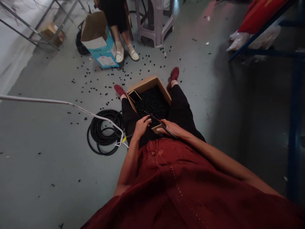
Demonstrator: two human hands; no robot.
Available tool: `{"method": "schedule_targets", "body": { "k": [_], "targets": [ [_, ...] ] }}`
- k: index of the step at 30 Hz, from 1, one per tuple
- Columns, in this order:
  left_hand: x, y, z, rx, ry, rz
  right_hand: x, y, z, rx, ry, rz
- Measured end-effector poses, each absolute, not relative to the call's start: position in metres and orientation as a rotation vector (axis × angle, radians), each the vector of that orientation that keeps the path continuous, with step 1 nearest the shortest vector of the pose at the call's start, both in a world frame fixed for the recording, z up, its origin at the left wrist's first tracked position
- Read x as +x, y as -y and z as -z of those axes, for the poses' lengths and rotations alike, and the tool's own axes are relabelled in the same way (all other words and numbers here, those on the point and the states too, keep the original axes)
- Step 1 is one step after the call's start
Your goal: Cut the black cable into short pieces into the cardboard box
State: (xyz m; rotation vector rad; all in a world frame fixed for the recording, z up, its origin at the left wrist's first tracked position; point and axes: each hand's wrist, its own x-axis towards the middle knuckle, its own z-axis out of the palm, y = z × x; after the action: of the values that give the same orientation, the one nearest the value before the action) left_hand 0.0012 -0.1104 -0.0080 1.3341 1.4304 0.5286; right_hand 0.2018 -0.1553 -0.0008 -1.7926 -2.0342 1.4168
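Note:
A black cable runs slantwise across my lap between my two hands. My left hand is closed in a pinch at the cable's far end, where a thin tip sticks out. My right hand is closed round the cable further back, and its loose part trails toward my red top. Both hands are over the near edge of an open cardboard box between my legs. Small black pieces fill much of the box. A phone with a dark screen lies in its far left corner.
A coil of black cable lies left of my leg, a white cord crossing above it. Black bits are scattered over the floor. Ahead are a blue carton, a co-worker's feet and a grey stool. A blue frame stands right.

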Motion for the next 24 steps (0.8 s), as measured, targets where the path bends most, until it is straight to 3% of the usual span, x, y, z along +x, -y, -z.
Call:
{"method": "schedule_targets", "body": {
  "k": [24],
  "targets": [
    [0.005,0.108,0.023,1.452,-1.419,-0.416,0.198,0.155,0.012,-2.066,2.168,-1.337]
  ]
}}
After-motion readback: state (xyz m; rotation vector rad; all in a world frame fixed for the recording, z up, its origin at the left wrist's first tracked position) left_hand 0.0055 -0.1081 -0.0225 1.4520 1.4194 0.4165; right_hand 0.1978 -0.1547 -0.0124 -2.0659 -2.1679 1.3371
